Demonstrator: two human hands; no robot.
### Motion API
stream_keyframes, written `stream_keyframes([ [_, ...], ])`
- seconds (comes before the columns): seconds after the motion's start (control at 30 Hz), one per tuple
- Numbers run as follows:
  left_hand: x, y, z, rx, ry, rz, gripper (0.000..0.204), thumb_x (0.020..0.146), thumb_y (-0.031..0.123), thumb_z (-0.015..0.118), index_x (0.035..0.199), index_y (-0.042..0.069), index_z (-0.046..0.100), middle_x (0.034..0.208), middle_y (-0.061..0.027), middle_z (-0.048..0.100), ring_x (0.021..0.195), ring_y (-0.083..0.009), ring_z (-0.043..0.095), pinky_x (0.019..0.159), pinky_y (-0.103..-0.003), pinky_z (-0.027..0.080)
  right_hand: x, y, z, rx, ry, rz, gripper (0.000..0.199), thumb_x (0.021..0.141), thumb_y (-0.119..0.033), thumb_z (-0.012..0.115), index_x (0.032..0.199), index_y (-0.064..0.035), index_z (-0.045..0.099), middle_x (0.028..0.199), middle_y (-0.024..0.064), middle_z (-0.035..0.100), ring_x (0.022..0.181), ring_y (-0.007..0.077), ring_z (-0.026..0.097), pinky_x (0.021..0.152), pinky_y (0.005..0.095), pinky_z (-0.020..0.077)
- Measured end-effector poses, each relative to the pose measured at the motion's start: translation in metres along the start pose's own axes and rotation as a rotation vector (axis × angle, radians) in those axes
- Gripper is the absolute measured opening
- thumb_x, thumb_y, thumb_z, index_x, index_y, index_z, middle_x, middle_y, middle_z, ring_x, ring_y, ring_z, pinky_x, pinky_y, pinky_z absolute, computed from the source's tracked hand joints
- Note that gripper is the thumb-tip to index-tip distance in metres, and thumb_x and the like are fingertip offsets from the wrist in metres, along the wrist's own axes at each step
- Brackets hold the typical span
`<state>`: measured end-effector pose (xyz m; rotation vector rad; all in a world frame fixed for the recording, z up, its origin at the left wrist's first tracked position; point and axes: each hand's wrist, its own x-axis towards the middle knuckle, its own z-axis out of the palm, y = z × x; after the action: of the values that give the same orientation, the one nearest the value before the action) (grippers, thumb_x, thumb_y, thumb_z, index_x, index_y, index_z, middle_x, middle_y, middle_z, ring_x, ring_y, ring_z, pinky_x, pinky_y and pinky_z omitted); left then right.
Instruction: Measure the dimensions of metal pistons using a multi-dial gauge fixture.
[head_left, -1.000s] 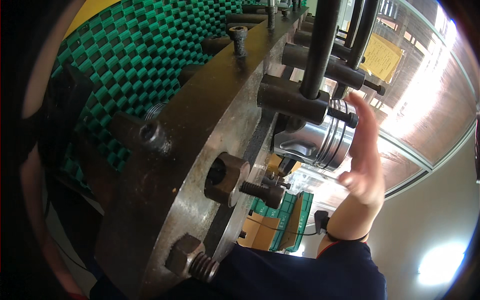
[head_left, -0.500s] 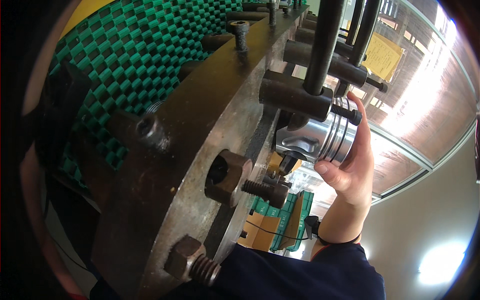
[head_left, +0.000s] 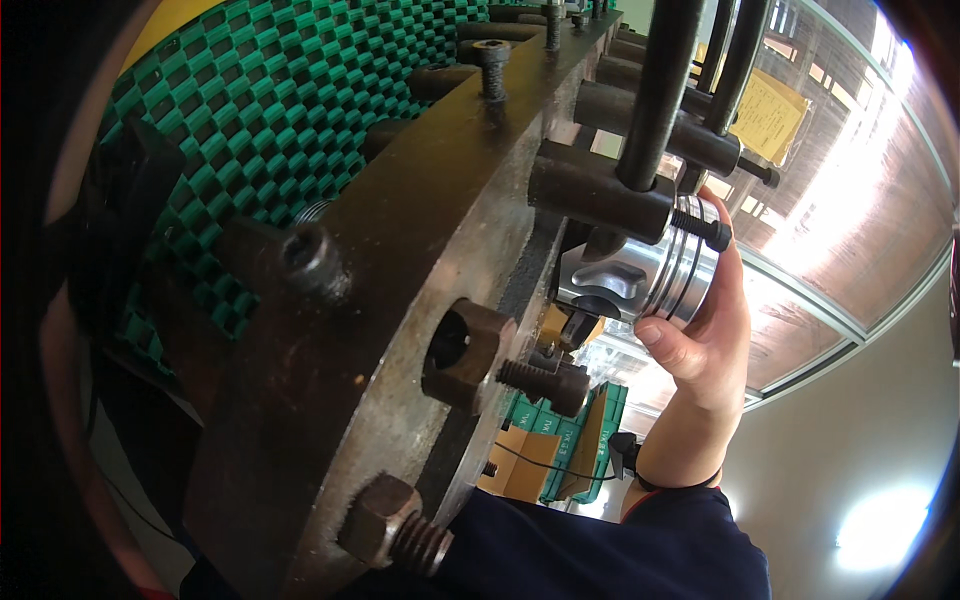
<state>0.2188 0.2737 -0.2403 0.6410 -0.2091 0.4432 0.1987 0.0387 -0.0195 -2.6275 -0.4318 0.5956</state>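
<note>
My right hand (head_left: 715, 335) is closed round a silver metal piston (head_left: 612, 278) at its ringed end. The thumb presses on the lower side, and the other fingers are mostly hidden behind it. Dark grooves circle the piston beside my palm. It lies on its side, just below a dark steel cylindrical post (head_left: 600, 192) with a bolt (head_left: 703, 230) through its end; whether they touch I cannot tell. The post juts from a thick steel bar (head_left: 400, 240). Along the dim left edge a forearm shows, but my left hand cannot be made out.
A hex-headed bolt (head_left: 375, 520) and a drilled block (head_left: 470, 355) stick out of the bar close by. Dark upright rods (head_left: 660, 90) rise from the posts. Green woven mesh (head_left: 260, 110) stands behind. A cardboard box (head_left: 525, 465) and green crate (head_left: 575, 440) sit lower down.
The bar, its posts and bolts have shifted slightly right in view. The piston has shifted a little right with them, still in my right hand.
</note>
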Motion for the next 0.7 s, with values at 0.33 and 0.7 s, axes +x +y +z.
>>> stream_keyframes([
  [0.33, -0.003, -0.003, -0.006, -0.1, -0.023, -0.034, 0.038, 0.098, 0.028, 0.045, 0.108, -0.009, 0.044, 0.104, -0.0272, 0.055, 0.085, -0.0281, 0.066, 0.074, -0.031, 0.059, -0.001, 0.005, 0.002, -0.027, 0.004, -0.017, 0.109, 0.066, -0.016, 0.086, 0.146, 0.0055, 0.015, 0.122, 0.0205, 0.056, 0.106, 0.0252, 0.062, 0.087, 0.0332, 0.0501],
  [0.7, -0.005, -0.005, -0.009, -0.203, -0.055, -0.074, 0.038, 0.098, 0.028, 0.046, 0.107, -0.008, 0.043, 0.104, -0.0266, 0.054, 0.086, -0.0281, 0.066, 0.074, -0.031, 0.06, 0.0, 0.011, 0.003, 0.006, -0.009, -0.058, 0.11, 0.065, -0.015, 0.087, 0.146, 0.0051, 0.014, 0.123, 0.0197, 0.056, 0.108, 0.0255, 0.061, 0.088, 0.0327, 0.0496],
])
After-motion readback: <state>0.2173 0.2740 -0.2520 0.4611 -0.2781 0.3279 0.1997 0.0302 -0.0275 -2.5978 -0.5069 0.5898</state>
